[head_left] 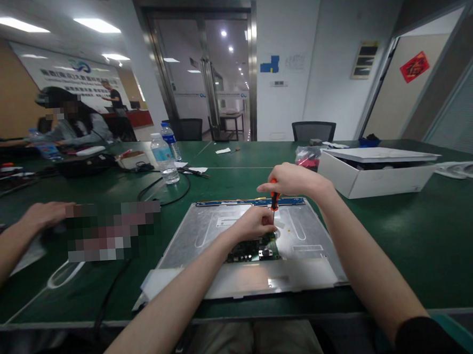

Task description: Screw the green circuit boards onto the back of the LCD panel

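A flat metal monitor back panel lies face down on the green table in front of me. A green circuit board sits on its middle. My right hand is closed round the orange handle of a screwdriver, held upright with its tip down on the panel beside the board. My left hand is curled on the board's upper edge, fingers pinched close to the screwdriver's shaft.
A white open box stands at the right. Two water bottles and black cables lie beyond the panel. Another person's arm rests on the table at left. A seated person is at the far left.
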Demonstrator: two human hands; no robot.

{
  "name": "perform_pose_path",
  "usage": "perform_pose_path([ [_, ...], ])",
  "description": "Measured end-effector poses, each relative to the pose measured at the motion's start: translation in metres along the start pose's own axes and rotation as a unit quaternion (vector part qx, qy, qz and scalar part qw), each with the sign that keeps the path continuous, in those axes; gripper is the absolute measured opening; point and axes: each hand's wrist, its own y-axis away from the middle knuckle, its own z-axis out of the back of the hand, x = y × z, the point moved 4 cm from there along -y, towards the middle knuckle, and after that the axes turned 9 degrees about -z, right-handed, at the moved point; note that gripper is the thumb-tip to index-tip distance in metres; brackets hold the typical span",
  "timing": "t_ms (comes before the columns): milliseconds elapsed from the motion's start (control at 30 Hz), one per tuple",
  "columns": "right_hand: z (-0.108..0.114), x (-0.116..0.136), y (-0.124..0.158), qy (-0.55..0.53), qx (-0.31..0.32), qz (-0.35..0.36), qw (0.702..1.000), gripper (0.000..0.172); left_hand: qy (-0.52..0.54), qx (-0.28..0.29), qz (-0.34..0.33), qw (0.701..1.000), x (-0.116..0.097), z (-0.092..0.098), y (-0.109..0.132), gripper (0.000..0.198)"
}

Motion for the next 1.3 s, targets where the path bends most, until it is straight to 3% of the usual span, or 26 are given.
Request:
perform_pose_path([
  [200, -0.0006, -0.0036, 0.0015, 0.011, -0.001, 0.042, 0.999, 0.023, 0.008, 0.008, -0.017, 1.0, -0.003, -0.0004, 0.0011, 0.006],
  [300, -0.0011, -0.0039, 0.002, 0.008, 0.009, 0.042, 0.999, 0.026, 0.006, 0.01, -0.023, 1.0, -0.0037, 0.0001, 0.0009, 0.012],
  [533, 0.0012, 0.0001, 0.0032, -0.023, 0.023, -0.015, 0.999, 0.054, -0.009, -0.005, -0.016, 1.0, -0.0017, 0.0014, 0.0002, 0.013],
  [833, -0.0001, 0.0002, 0.0008, 0.0, -0.009, 0.011, 1.0, 0.043, -0.023, -0.029, 0.003, 0.999, 0.0037, -0.001, -0.0017, 0.027],
  [1067, -0.0026, -0.0022, -0.0018, 0.018, -0.019, 0.023, 0.999, 0.033, 0.005, -0.029, -0.01, 1.0, -0.0019, 0.0034, 0.0, 0.009],
  [1300, -0.0006, -0.0007, 0.0005, 0.013, -0.019, 0.015, 1.0, 0.033, 0.005, -0.043, 0.006, 0.999, -0.0005, 0.0045, -0.0001, 0.019],
])
